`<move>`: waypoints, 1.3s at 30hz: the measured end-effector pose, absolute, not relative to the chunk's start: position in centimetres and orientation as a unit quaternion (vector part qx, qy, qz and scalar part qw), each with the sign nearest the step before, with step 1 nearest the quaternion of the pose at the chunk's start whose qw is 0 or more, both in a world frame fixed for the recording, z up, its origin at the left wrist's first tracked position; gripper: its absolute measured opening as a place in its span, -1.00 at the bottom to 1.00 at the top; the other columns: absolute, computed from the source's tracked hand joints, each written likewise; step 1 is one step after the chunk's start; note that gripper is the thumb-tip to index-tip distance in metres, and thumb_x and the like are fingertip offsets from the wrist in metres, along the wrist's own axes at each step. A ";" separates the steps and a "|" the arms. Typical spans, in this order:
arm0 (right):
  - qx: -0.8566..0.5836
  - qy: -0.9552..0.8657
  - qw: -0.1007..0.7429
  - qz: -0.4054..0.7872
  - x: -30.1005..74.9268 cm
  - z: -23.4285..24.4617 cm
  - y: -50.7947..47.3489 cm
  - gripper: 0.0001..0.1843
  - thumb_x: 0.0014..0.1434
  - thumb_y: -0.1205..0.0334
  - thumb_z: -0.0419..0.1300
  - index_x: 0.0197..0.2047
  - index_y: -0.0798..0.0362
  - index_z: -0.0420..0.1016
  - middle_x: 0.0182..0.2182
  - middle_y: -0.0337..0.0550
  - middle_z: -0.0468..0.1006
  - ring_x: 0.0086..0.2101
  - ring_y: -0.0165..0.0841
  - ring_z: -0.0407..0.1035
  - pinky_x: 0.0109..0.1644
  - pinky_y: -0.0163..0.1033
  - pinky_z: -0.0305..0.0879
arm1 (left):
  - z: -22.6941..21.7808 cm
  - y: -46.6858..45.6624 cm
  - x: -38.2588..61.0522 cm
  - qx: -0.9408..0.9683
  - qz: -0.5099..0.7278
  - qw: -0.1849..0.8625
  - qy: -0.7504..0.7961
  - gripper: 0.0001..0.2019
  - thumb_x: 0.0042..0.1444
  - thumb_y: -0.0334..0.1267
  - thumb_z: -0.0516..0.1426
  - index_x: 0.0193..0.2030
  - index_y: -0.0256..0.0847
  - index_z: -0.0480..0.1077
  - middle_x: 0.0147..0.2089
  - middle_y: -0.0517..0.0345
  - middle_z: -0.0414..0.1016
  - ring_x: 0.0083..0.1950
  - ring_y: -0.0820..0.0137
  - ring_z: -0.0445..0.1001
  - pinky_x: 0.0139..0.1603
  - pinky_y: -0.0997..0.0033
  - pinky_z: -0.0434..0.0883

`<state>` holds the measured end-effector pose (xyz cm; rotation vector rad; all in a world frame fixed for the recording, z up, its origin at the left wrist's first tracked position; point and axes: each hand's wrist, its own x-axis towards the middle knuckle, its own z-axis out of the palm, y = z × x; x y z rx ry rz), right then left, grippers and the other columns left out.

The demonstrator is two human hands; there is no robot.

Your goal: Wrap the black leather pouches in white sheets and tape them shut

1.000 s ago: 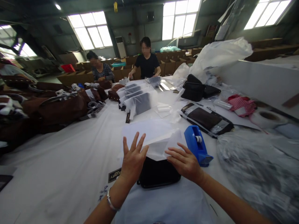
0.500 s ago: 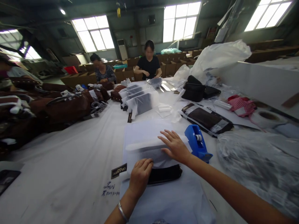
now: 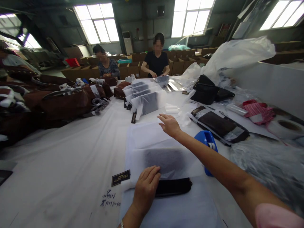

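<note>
A black pouch (image 3: 174, 186) lies in front of me on a white tissue sheet (image 3: 152, 142), and most of the pouch is covered by the folded tissue. My left hand (image 3: 146, 187) presses flat on the tissue at the pouch's near left edge. My right hand (image 3: 169, 124) reaches forward with fingers apart over the far end of the sheet, holding nothing. A black hang tag (image 3: 120, 177) with gold lettering lies just left of my left hand. A blue tape dispenser (image 3: 207, 142) sits under my right forearm.
Wrapped pouches (image 3: 144, 98) lie in a row further up the white table. Brown bags (image 3: 59, 104) pile up at left. Black bags (image 3: 205, 90), a packed dark wallet (image 3: 219, 125) and plastic film (image 3: 266, 155) lie at right. Two people (image 3: 156, 60) work at the far end.
My right hand has slid forward from the fold to the far end of the tissue, which now lies flat over the pouch. My left hand stays on the near edge.
</note>
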<state>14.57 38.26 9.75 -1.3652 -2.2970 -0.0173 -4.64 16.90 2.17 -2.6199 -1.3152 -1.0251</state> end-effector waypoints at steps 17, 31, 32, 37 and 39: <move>-0.369 -0.919 0.138 0.025 20.3 1.3 14.6 -0.17 0.21 0.09 0.29 0.41 0.08 0.00 0.38 0.07 -0.07 0.35 0.01 -0.27 0.33 0.25 0.02 | 3.7 16.2 -4.0 -0.868 -0.232 -0.012 -0.439 -0.58 0.29 -0.17 0.06 0.25 -0.21 0.26 0.24 -0.06 0.38 0.22 0.24 0.37 0.19 0.16 0.41; -0.282 -0.932 0.156 0.167 23.2 3.1 7.6 -0.46 0.19 0.04 0.32 0.19 0.00 0.39 0.16 -0.03 0.41 0.23 -0.19 0.16 0.30 0.01 0.14 | 2.3 13.8 -3.1 -0.894 -0.118 0.002 -0.432 -0.48 0.28 -0.10 0.04 0.36 -0.08 0.14 0.48 -0.05 -0.07 0.49 0.04 -0.14 0.38 -0.16 0.03; -0.262 -0.934 0.153 0.190 23.2 3.1 6.8 -0.45 0.17 -0.01 0.33 0.18 -0.02 0.41 0.12 -0.06 0.45 0.21 -0.21 0.19 0.29 -0.03 0.15 | 2.3 13.9 -3.1 -0.894 -0.117 0.001 -0.432 -0.48 0.28 -0.10 0.04 0.36 -0.08 0.14 0.48 -0.06 -0.07 0.49 0.04 -0.14 0.38 -0.16 0.03; -0.254 -0.929 0.150 0.222 23.2 1.4 4.3 -0.55 0.20 0.00 0.29 0.10 0.00 0.47 0.03 -0.04 0.51 0.08 -0.23 0.33 0.20 -0.08 0.24 | 2.2 14.1 -3.1 -0.895 -0.116 -0.003 -0.432 -0.47 0.28 -0.09 0.04 0.37 -0.09 0.13 0.48 -0.04 -0.08 0.49 0.04 -0.15 0.38 -0.15 0.01; -0.274 -0.921 0.158 0.226 23.2 0.7 4.1 -0.64 0.25 0.02 0.25 0.03 0.02 0.51 -0.04 -0.05 0.54 -0.01 -0.26 0.39 0.12 -0.13 0.30 | 2.1 14.0 -3.2 -0.894 -0.118 -0.006 -0.433 -0.46 0.28 -0.09 0.03 0.37 -0.08 0.12 0.49 -0.03 -0.09 0.49 0.04 -0.16 0.39 -0.15 0.00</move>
